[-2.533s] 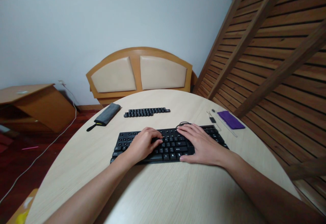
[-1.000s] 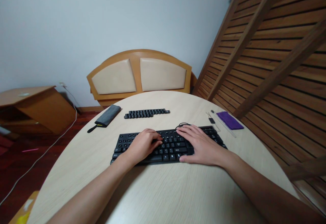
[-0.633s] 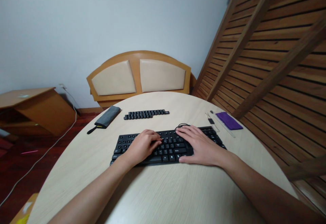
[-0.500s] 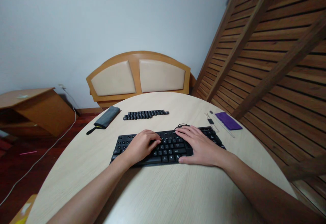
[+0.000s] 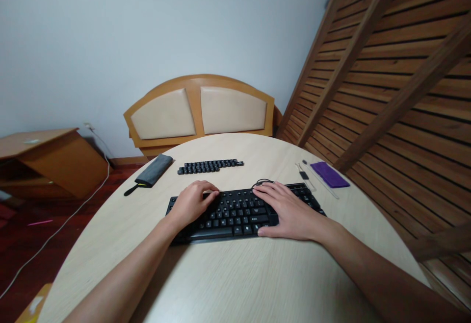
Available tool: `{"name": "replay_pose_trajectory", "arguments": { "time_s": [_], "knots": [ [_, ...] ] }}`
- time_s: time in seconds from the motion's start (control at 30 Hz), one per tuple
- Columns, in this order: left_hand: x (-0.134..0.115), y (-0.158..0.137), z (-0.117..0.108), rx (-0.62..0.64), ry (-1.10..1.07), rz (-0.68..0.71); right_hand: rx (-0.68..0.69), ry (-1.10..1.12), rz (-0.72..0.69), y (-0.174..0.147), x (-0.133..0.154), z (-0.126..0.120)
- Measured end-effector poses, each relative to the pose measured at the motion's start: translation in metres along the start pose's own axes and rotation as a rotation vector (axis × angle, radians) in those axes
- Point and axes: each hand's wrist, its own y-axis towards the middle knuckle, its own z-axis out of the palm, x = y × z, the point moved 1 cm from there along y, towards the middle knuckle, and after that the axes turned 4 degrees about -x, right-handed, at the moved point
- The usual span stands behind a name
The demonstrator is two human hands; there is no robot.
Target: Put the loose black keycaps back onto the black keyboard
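A black keyboard lies on the round table in front of me, its left part partly covered by my left hand. My left hand is over the keyboard's upper left keys, thumb and fingers closed in a pinch; whatever is between the fingertips is too small to make out. Flat on the right part of the keyboard rests my right hand, fingers stretched and thumb near the front edge. Beyond the keyboard, several loose black keycaps stand lined up in rows.
On the pale table, a grey pouch with a strap lies at left. At right are a purple cloth, a thin brush and a wire keycap puller. A wooden headboard stands behind.
My left hand has moved left and slightly away from me, from the middle keys to the upper left of the keyboard. My right hand stays in place.
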Motion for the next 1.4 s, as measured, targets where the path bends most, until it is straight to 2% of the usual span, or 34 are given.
{"name": "replay_pose_trajectory", "arguments": {
  "time_s": [0.27, 0.4, 0.63, 0.83, 1.0, 1.17, 1.4],
  "knots": [
    [0.042, 0.003, -0.014, -0.1, 0.136, -0.257, -0.011, -0.002, -0.005, -0.001, -0.001, 0.0],
    [0.073, 0.004, -0.024, -0.189, 0.181, -0.354, -0.005, 0.003, -0.004, -0.001, -0.002, 0.001],
    [0.129, -0.001, -0.02, -0.318, 0.167, -0.289, -0.003, -0.002, -0.003, -0.001, -0.004, 0.002],
    [0.157, -0.004, -0.002, -0.299, 0.136, -0.105, -0.002, -0.01, 0.006, -0.001, -0.003, 0.002],
    [0.168, -0.004, 0.003, -0.262, 0.132, -0.111, -0.016, -0.009, -0.001, -0.001, -0.003, 0.002],
    [0.165, -0.004, 0.0, -0.224, 0.163, -0.113, -0.01, -0.013, -0.003, -0.001, -0.002, 0.001],
    [0.163, -0.005, 0.001, -0.244, 0.213, -0.131, -0.016, -0.008, -0.007, -0.001, -0.002, 0.002]
  ]
}}
